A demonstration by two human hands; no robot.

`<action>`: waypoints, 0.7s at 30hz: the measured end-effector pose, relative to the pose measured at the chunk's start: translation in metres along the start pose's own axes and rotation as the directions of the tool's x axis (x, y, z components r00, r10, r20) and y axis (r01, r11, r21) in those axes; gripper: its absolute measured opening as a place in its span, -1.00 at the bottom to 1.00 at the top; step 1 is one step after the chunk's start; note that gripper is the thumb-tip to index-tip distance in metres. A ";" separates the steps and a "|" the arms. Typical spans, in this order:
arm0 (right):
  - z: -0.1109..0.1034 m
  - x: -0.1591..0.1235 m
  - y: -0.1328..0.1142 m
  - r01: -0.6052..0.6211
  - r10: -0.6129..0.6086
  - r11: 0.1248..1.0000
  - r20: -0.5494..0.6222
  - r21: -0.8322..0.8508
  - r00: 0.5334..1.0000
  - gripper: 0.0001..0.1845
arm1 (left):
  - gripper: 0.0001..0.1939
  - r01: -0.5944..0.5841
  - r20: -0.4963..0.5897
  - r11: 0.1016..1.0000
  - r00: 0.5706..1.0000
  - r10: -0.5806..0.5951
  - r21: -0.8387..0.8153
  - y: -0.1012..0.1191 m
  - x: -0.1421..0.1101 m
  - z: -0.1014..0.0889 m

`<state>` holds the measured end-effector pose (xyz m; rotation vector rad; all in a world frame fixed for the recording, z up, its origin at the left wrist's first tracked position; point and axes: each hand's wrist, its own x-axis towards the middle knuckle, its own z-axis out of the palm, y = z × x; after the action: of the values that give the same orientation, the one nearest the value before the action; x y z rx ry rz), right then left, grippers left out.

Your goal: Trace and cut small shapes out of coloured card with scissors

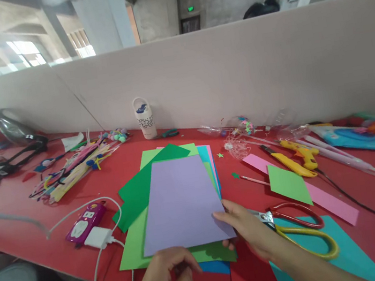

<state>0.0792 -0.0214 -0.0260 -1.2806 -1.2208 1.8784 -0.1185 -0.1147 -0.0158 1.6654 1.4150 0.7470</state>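
A purple sheet of paper (182, 198) lies over a stack of coloured sheets, slightly raised at its near edge. My right hand (241, 224) is closed on its lower right edge, thumb on top and fingers underneath. Just before the near edge, my left hand (173, 273) has loosely curled fingers, slightly apart, with nothing visible in them. Beneath are a light green sheet (134, 251), a dark green cut piece (132, 187) and a blue sheet (215, 267). Large scissors (303, 231) with one red and one yellow handle lie right of my right hand, partly on a teal sheet (343, 249).
Right of the stack are a light green square (289, 184), a pink strip (334, 202), a yellow cutter (294, 164) and a yellow glue gun (301, 153). At left are a purple power strip (86, 223), a white charger (98, 237) and pipe cleaners (75, 172). A cup (145, 121) stands by the partition (199, 77).
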 end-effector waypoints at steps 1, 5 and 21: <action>-0.002 0.000 0.000 -0.015 0.015 1.000 -0.009 -0.008 1.000 -0.81 | -0.71 0.057 0.010 0.998 0.998 -0.057 -0.003 0.002 0.004 -0.008; -0.005 0.000 0.005 -0.047 0.046 0.999 -0.017 -0.028 0.999 -0.79 | -0.71 0.212 -0.343 0.843 0.939 -0.035 0.494 -0.001 0.046 -0.051; -0.005 -0.004 0.017 0.012 -0.013 1.000 -0.032 -0.007 0.999 -0.77 | -0.28 0.554 -0.508 0.474 0.828 -0.235 0.684 -0.053 0.119 -0.102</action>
<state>0.0861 -0.0305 -0.0403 -1.2988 -1.2176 1.8396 -0.2075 0.0249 -0.0186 1.7324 2.5949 0.0432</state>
